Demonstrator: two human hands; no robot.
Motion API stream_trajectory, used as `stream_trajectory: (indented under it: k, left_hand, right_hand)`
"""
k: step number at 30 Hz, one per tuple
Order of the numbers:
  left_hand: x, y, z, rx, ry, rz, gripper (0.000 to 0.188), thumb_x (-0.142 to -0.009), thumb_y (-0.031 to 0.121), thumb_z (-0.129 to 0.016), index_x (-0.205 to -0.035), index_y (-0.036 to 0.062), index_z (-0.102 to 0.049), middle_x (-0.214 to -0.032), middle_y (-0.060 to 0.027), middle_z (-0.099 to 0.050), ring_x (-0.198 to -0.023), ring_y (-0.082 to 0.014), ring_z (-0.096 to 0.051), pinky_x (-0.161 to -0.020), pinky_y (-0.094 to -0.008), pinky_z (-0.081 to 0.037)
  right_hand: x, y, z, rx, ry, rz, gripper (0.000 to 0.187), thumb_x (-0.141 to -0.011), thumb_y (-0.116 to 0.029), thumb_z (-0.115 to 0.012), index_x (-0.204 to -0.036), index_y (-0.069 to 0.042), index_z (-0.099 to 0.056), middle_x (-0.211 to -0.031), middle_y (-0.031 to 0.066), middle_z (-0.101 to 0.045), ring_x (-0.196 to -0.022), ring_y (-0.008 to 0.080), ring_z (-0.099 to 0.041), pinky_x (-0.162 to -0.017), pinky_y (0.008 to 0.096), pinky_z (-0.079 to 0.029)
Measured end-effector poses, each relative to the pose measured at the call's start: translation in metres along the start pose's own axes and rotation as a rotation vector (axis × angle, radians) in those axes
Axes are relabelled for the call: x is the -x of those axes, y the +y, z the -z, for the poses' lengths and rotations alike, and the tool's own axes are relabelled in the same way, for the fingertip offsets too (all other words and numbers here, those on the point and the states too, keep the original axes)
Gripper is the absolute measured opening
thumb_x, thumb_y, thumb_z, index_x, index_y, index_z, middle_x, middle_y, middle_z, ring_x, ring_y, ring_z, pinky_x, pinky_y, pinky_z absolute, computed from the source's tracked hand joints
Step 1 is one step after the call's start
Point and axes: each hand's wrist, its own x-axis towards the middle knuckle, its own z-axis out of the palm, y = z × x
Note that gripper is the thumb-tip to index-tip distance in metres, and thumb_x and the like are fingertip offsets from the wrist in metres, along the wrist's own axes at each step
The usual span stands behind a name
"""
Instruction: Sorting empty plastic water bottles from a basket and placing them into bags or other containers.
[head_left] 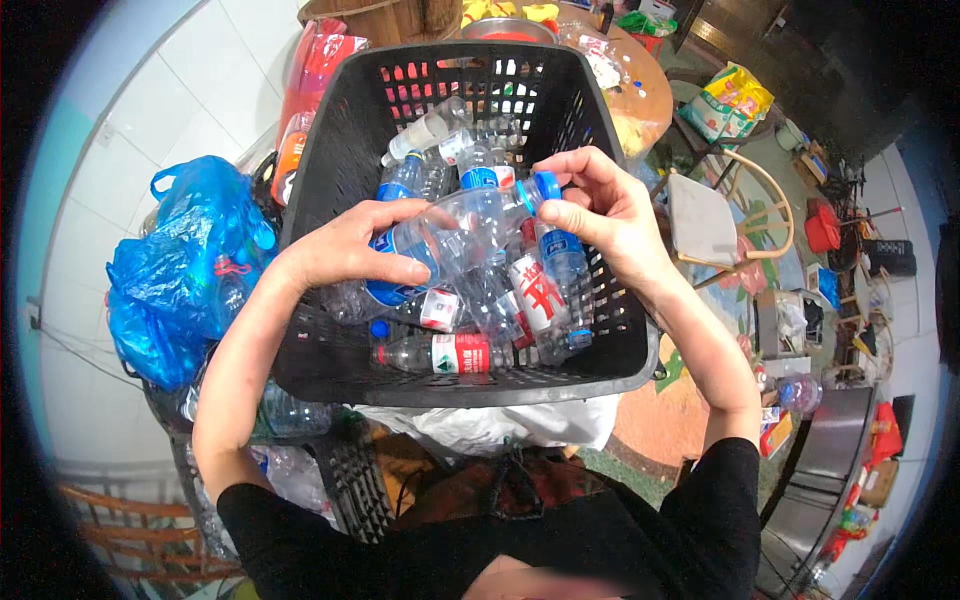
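Observation:
Over a black crate (460,392), my left hand (350,243) is closed round the body of a clear plastic bottle (468,225) with a blue label. The bottle lies tilted, its neck up and to the right. My right hand (608,212) pinches the blue cap (546,186) at the neck between thumb and fingers. Whether the cap still sits on the threads, I cannot tell. Beneath my hands lie several empty bottles, among them a red-and-white labelled bottle (538,292) and another with a red label (455,353) along the near wall.
Left of the crate stands a full blue plastic bag (190,265). Large clear bottles (292,410) lie below it. White sacking (480,425) hangs between the crate and my body. A chair (705,220) stands to the right, and a round table (640,85) beyond the crate.

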Motion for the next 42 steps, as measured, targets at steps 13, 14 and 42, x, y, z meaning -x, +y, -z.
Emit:
stream_trajectory:
  k: [13,14,42]
  left_hand:
    - [0.012,0.003,-0.011,-0.084,0.051,-0.07,0.071,-0.068,0.023,-0.079,-0.133,0.0058,-0.057,-0.117,-0.0075,-0.067,-0.109,-0.0159,-0.059,-0.098,-0.0321,-0.044]
    - [0.012,-0.01,-0.015,-0.299,0.198,-0.188,0.074,-0.068,0.023,-0.081,-0.134,0.0033,-0.054,-0.119,-0.0112,-0.065,-0.112,-0.0208,-0.06,-0.1,-0.0345,-0.044]
    - [0.003,0.01,-0.029,-1.172,0.667,-0.521,0.07,-0.067,0.018,-0.084,-0.128,-0.0017,-0.054,-0.114,-0.0173,-0.062,-0.096,-0.0334,-0.063,-0.082,-0.0419,-0.049]
  right_hand:
    - [0.007,0.002,-0.006,0.374,0.003,0.211,0.036,-0.081,-0.017,-0.08,-0.109,-0.001,-0.064,-0.083,-0.0037,-0.063,-0.068,0.0035,-0.045,-0.06,0.0209,-0.039]
    - [0.005,-0.002,-0.009,0.218,0.017,0.152,0.035,-0.081,-0.016,-0.081,-0.108,-0.001,-0.064,-0.086,-0.0028,-0.064,-0.073,0.0026,-0.05,-0.065,0.0191,-0.041]
    - [0.003,0.008,-0.006,0.152,0.044,0.216,0.035,-0.083,-0.013,-0.078,-0.112,-0.001,-0.063,-0.074,-0.0074,-0.047,-0.067,0.0026,-0.038,-0.061,0.0199,-0.036]
